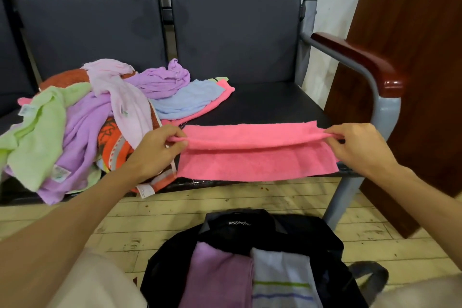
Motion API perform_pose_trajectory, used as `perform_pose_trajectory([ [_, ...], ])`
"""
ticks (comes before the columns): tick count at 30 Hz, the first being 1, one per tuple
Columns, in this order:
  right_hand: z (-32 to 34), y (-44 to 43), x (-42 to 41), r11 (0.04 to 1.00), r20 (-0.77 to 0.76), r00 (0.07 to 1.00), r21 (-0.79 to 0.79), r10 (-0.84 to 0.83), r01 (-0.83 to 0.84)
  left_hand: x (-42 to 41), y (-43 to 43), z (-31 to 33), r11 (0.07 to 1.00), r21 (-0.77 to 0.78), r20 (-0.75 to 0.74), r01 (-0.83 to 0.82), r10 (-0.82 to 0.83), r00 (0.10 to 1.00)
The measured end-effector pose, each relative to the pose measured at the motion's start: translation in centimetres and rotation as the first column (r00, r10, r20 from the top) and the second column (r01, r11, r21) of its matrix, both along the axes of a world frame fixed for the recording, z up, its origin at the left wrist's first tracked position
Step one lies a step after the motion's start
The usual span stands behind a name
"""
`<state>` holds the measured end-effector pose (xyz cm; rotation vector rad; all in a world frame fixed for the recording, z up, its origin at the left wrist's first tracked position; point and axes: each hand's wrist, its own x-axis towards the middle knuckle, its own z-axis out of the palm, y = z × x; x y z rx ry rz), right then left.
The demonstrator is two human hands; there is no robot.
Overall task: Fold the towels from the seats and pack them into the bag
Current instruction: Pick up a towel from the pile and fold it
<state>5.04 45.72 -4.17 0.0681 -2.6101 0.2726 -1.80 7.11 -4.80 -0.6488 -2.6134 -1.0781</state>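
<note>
- At the front edge of the dark seat [262, 105], the left hand [157, 150] pinched the left end of a pink towel [255, 157], thumb and fingers closed on its doubled edge.
- The right hand [357, 145] pinched the opposite end in the same way, so both hands grasped cloth and neither was free.
- The towel lay stretched between the two hands, its long axis running left to right across the seat, with each hand at one short end and neither nearer than the other.
- A fold line ran lengthwise along it: the far half appeared to be doubled over towards the person, so the next move likely called for bringing one end across to the other.
- The cloth looked like soft, napped terry, a long narrow rectangle with slightly frayed corners.
- To the left, a loose pile of towels [75, 120] in lilac, pale green, pale pink, blue and orange lay crumpled on the seats, unfolded.
- Below the hands, on the wooden floor [162, 215], a black bag [300, 235] stood open with a folded lilac towel [215, 277] and a folded white striped towel [282, 280] side by side inside.
- A grey metal armrest [355, 55] with a glossy red-brown top stood at the right of the seat.
</note>
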Motion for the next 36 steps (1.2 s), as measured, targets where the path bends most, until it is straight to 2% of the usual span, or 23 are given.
perform_pose_trajectory([
  [3, -0.2, 0.0, 1.2, 0.998, 0.140, 0.990, 0.066, -0.022, 0.013, 0.7, -0.4, 0.0, 0.996, -0.085, 0.108, 0.038, -0.029, 0.994],
  [6, -0.4, -0.2, 1.9, 0.989, 0.331, 0.942, 0.145, -0.060, 0.013, 1.1, -0.7, -0.6, 0.956, -0.256, 0.245, 0.146, -0.082, 0.966],
  [8, -0.8, -0.2, 2.0, 0.988, 0.493, 0.868, 0.152, -0.056, -0.022, 1.1, -0.4, -1.2, 0.953, -0.249, 0.284, 0.170, -0.096, 0.954],
  [10, -1.1, 0.1, 1.9, 0.993, 0.578, 0.815, 0.119, -0.049, -0.025, 0.8, 0.1, -1.5, 0.983, -0.165, 0.285, 0.085, -0.035, 0.958],
  [14, -2.0, 0.4, 0.8, 0.995, 0.533, 0.841, 0.038, -0.095, 0.089, -0.8, 1.0, -2.6, 0.972, -0.219, 0.156, -0.086, 0.121, 0.980],
  [16, -2.5, 0.7, -0.1, 0.980, 0.470, 0.868, -0.031, -0.160, 0.198, -1.7, 1.4, -3.1, 0.959, -0.208, 0.173, -0.194, 0.232, 0.957],
  [18, -2.8, 0.9, -0.8, 0.947, 0.457, 0.858, -0.089, -0.237, 0.309, -2.4, 2.1, -3.0, 0.929, -0.260, 0.231, -0.262, 0.323, 0.918],
  [21, -3.1, 1.0, -1.8, 0.883, 0.545, 0.783, -0.153, -0.299, 0.444, -2.6, 3.3, -2.3, 0.882, -0.390, 0.322, -0.266, 0.400, 0.858],
  [23, -3.1, 0.9, -2.4, 0.854, 0.596, 0.737, -0.156, -0.320, 0.497, -2.9, 3.8, -2.0, 0.885, -0.387, 0.391, -0.259, 0.411, 0.823],
  [28, -3.2, -0.1, -3.5, 0.886, 0.566, 0.755, -0.086, -0.332, 0.455, -3.2, 4.3, -2.0, 0.897, -0.365, 0.441, -0.249, 0.402, 0.803],
  [30, -3.0, -1.1, -3.6, 0.890, 0.538, 0.788, -0.138, -0.301, 0.434, -2.9, 4.5, -1.9, 0.920, -0.249, 0.424, -0.303, 0.385, 0.820],
  [32, -2.6, -2.1, -3.9, 0.818, 0.477, 0.853, -0.389, -0.215, 0.423, -3.0, 4.3, -1.5, 0.927, -0.014, 0.490, -0.374, 0.332, 0.806],
  [33, -2.4, -2.6, -4.1, 0.746, 0.431, 0.883, -0.524, -0.182, 0.410, -3.1, 4.1, -1.3, 0.894, 0.145, 0.568, -0.424, 0.276, 0.776],
  [35, -2.1, -3.3, -4.6, 0.550, 0.375, 0.917, -0.742, -0.135, 0.385, -3.2, 3.2, -1.0, 0.732, 0.413, 0.725, -0.542, 0.096, 0.682],
  [36, -2.2, -3.5, -4.9, 0.440, 0.382, 0.917, -0.809, -0.111, 0.390, -3.3, 2.7, -0.8, 0.638, 0.485, 0.786, -0.598, -0.018, 0.618],
])
